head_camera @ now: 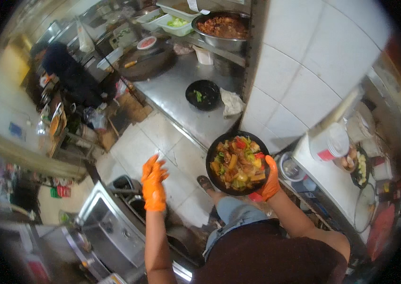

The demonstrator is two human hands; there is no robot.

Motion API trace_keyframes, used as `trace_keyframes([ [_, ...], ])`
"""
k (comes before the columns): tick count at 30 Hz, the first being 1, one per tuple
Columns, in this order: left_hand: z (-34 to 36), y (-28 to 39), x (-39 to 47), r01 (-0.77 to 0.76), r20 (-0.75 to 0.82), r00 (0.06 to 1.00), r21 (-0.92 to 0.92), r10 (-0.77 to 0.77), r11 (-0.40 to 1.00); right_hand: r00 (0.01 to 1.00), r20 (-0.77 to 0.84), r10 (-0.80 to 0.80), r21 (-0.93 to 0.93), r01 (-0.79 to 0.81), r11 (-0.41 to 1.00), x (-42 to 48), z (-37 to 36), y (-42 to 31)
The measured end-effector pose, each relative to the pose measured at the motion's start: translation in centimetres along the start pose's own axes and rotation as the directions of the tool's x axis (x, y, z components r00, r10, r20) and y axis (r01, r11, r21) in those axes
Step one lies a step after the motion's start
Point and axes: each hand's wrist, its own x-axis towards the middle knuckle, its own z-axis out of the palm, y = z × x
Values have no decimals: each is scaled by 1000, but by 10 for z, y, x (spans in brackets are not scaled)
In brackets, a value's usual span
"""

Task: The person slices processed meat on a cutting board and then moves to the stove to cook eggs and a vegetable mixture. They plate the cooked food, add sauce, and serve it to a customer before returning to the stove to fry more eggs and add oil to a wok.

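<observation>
My right hand point(270, 179), in an orange rubber glove, grips the right rim of a round black bowl point(209, 167). Cooked food point(236, 163) fills it: brown pieces with red, green and yellow vegetables. To the left, my left hand point(154, 183), in a matching orange glove, is raised above the tiled floor with its fingers apart and nothing in it. Ahead, a second black dish point(203, 95) with some green bits stands on the steel counter point(172, 94), beside a crumpled white cloth point(231, 102).
A cutting board point(147, 67) with a knife lies farther along the counter. Above it, a metal basin point(221, 33) of brown food sits on a shelf. A sink point(115, 230) is at lower left. Another person point(69, 72) stands at upper left. White tubs stand on the right-hand counter point(317, 179).
</observation>
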Motion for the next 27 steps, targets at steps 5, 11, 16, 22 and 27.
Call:
trace_keyframes([
  [5,97,49,168,-329,281,909,30,307,944,992,-52,-113,-11,113,994,87,47,-2],
  [11,191,135,338,-457,452,833,239,318,857,955,-178,-236,60,250,966,166,62,7],
  [16,278,165,442,-673,371,740,383,561,633,958,-62,-280,134,286,949,212,103,13],
  [22,279,182,476,-743,607,662,459,439,487,917,-140,-374,-82,366,927,265,141,43],
  [27,139,118,469,-814,589,578,460,564,354,944,-121,-305,-113,292,950,307,160,69],
])
